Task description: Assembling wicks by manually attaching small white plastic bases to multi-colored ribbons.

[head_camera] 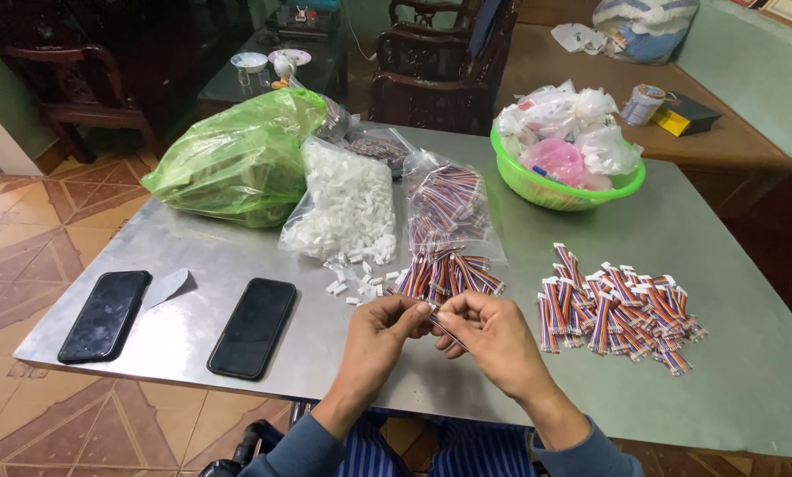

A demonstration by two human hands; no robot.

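Over the near edge of the metal table [237, 265], my left hand [380, 331] and my right hand [491, 334] meet fingertip to fingertip. Together they pinch a short multicoloured ribbon cable [444, 328]; whether a white connector sits between my left fingers is hidden. Just beyond my hands lies a small heap of loose ribbon cables [444, 274] and scattered white plastic connectors [353, 284]. To the right is a larger pile of cables with white connectors fitted [617, 305].
A clear bag of white connectors [347, 208] and a bag of cables [449, 208] sit mid-table, a green plastic bag [237, 159] behind them. A green basin of bags [564, 185] is far right. Two black phones [253, 327] [106, 315] lie left. Dark wooden chairs [440, 71] stand beyond.
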